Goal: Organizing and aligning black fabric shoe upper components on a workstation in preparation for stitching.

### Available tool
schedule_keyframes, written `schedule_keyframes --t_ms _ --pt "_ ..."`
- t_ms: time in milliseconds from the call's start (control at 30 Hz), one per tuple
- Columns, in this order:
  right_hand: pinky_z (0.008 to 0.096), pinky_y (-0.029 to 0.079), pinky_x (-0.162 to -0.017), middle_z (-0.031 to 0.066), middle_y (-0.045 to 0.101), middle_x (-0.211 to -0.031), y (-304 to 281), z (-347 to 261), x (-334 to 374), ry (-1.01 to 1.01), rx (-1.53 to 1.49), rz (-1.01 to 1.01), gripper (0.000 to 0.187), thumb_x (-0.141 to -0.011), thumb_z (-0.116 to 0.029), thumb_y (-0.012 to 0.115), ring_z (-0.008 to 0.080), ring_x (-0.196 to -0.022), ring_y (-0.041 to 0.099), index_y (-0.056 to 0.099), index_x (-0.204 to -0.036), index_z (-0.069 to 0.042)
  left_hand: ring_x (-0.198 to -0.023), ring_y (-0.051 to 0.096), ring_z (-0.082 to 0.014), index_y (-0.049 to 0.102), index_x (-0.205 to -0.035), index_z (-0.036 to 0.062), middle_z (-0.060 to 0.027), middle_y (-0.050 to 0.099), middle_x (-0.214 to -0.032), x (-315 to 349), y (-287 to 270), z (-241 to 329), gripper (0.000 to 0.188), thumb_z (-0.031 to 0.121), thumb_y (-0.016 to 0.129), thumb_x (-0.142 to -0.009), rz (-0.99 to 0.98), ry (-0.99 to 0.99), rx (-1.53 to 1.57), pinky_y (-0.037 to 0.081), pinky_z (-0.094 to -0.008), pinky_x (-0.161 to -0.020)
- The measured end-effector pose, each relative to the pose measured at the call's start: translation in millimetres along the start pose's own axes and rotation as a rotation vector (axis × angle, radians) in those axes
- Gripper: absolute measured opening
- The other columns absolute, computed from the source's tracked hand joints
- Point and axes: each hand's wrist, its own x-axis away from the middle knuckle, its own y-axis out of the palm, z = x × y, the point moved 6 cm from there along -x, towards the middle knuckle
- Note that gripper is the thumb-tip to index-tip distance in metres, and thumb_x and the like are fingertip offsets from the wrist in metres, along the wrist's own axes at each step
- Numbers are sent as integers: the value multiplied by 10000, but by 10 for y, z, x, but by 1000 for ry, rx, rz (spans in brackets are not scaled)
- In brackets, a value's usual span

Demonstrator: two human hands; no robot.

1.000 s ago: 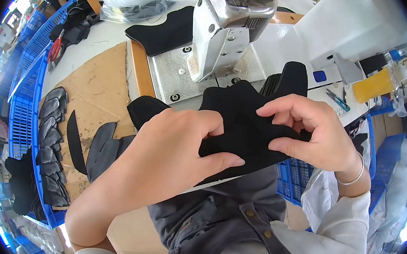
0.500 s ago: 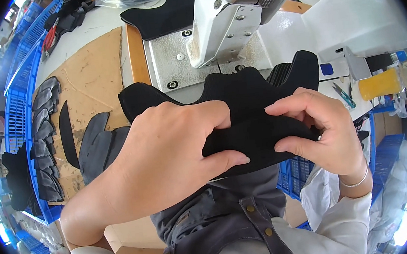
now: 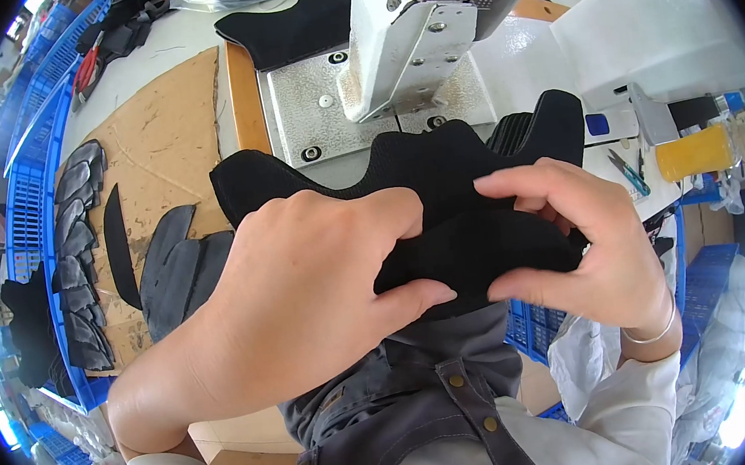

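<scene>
A wide black fabric piece [image 3: 438, 163] with a wavy far edge lies in front of the sewing machine and over my lap side of the table. On it is a smaller curved black piece [image 3: 473, 254]. My left hand [image 3: 313, 265] grips the left part of both, thumb on the near edge and fingers curled beyond. My right hand [image 3: 594, 247] curves around the smaller piece's right end, its thumb at the near edge and index finger stretched over the fabric. The fingers beneath are partly hidden. Under the right side shows a ribbed black stack [image 3: 511, 135].
The white sewing machine [image 3: 390, 42] stands ahead on a metal plate. Cardboard [image 3: 155, 119] at left carries dark curved pieces [image 3: 174, 269] and an overlapping row [image 3: 81, 234] beside a blue crate [image 3: 26, 221]. Another black piece [image 3: 299, 29] lies behind. Snips [image 3: 629, 174] and a yellow roll [image 3: 692, 155] sit right.
My right thumb has slid leftward along the near edge, and the index finger has shifted slightly left. The smaller piece's curved edge shows more plainly. My left hand keeps its grip.
</scene>
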Motion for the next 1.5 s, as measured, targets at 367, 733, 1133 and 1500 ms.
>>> schedule_keyframes --t_ms 367,733,1133,1500 --pt "338 472 -793 120 613 -1092 118 -115 -100 3 163 -56 787 -521 -123 827 265 -842 538 552 -1256 -59 -452 533 -213 519 -660 52 -44 506 -491 122 -180 -132 325 228 772 -763 -143 -64 -20 369 -306 -464" --pt "308 426 -728 78 520 -856 139 -113 -105 76 169 -45 821 -464 -107 798 222 -742 472 553 -1246 -62 -443 523 -229 550 -675 25 -63 546 -505 158 -186 -140 311 230 738 -812 -199 30 58 359 -305 -453" --pt "285 420 -698 66 511 -842 141 -122 -111 10 221 -24 830 -447 -96 790 193 -711 469 555 -1241 -58 -478 563 -254 550 -681 22 -67 571 -521 181 -171 -161 277 192 722 -816 -116 68 -8 381 -323 -462" --pt "287 421 -701 60 501 -827 136 -117 -115 42 201 -39 829 -453 -106 789 191 -706 458 555 -1247 -61 -496 569 -266 558 -690 25 -75 561 -525 193 -151 -163 266 196 727 -804 -89 82 -33 391 -331 -469"
